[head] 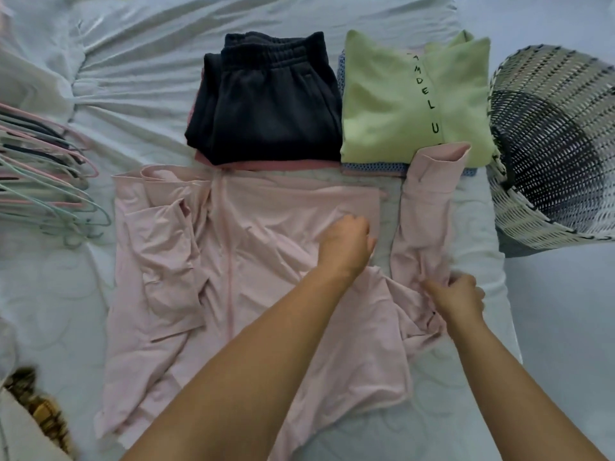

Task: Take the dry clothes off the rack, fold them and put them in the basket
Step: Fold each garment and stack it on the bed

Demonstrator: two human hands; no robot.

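Pinching the sleeve (429, 201), which runs straight away from you, is your right hand (457, 296); left hand (346, 242) grips the pink shirt (249, 261).

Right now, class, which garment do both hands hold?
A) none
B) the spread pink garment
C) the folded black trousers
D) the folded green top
B: the left hand and the right hand both grip the pink garment spread on the bed.
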